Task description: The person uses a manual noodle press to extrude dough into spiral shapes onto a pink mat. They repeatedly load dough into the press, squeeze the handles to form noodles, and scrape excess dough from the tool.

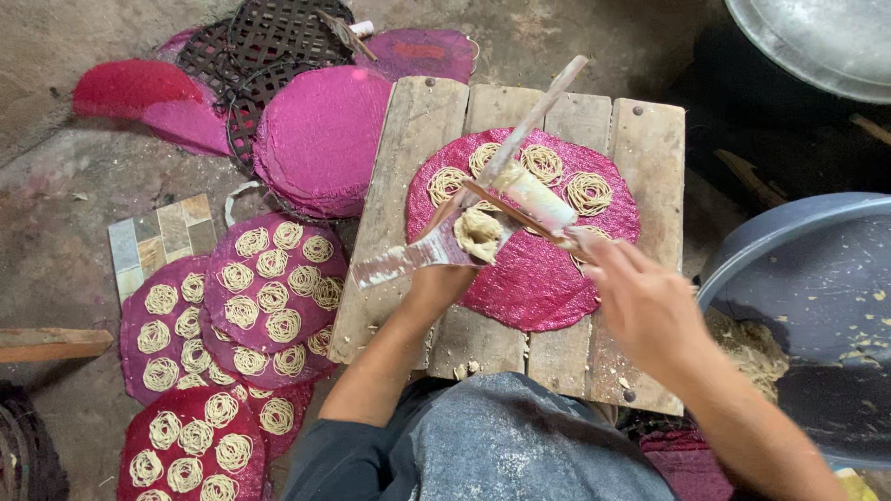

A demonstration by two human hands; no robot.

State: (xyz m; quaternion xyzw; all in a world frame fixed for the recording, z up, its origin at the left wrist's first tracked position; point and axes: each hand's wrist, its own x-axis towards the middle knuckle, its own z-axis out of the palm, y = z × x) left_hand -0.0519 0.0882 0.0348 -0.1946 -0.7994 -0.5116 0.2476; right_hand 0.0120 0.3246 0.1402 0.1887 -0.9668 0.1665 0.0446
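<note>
Both hands [640,297] grip a dough-filled press [483,232] over a pink mat [538,278] holding noodle coils [588,192]

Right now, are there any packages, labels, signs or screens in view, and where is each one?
None in view: only pink woven mats with noodle coils, a wooden board, a grey tub and a dough press.
</note>
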